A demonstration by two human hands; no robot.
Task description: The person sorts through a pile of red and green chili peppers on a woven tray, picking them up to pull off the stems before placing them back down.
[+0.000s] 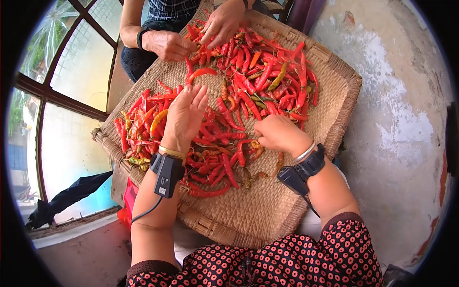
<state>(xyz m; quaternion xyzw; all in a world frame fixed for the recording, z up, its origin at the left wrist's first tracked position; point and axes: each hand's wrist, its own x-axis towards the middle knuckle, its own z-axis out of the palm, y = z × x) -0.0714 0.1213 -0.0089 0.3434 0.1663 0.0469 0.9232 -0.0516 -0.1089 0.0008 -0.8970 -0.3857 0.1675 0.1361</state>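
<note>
Patterned shirt (258, 265) at the near edge, its wearer's forearms reaching over a woven tray (248, 210). Red peppers lie on the tray in two loose heaps: one (215, 165) on the left, running past the left wrist, and one (272, 71) toward the far right side. Bare weave shows along the near and right parts.

Left hand (184, 115): above the left heap, fingers extended, nearly straight, palm open. An orange-red pepper (202, 73) is just beyond the fingertips; contact cannot be told.

Right hand (282, 134): low at the near edge of the right heap, fingers curled in; the tips are hidden, so cannot tell whether they grip a pepper.

Both wrists: black device (167, 174) on the left, another (294, 179) on the right.

Across the tray: a co-worker's two hands (172, 45), close together among peppers. Window (71, 138) at left; worn wall (382, 95) at right.
</note>
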